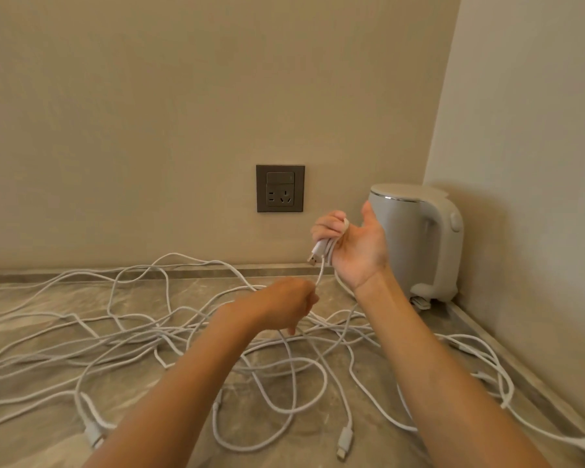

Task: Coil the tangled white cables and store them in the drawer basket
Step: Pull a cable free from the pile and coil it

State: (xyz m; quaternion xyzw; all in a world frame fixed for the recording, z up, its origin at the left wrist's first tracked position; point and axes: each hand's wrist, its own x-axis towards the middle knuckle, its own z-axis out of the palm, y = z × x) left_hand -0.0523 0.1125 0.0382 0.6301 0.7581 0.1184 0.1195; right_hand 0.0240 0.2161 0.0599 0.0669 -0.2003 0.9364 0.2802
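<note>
Several tangled white cables [169, 336] sprawl across the marble countertop [48, 444]. My right hand [355, 244] is raised in front of the kettle, its fingers curled round one white cable with a USB plug [313, 258] sticking out below them. That cable runs down to my left hand [284, 305], which pinches it just below the right hand. Loose plug ends lie near the front, one [344, 440] at centre and one [93, 432] at left. No drawer basket is in sight.
A white electric kettle [423, 241] stands in the back right corner against the walls. A grey wall socket [280, 188] sits above the counter's back edge. The side wall [527, 163] closes off the right.
</note>
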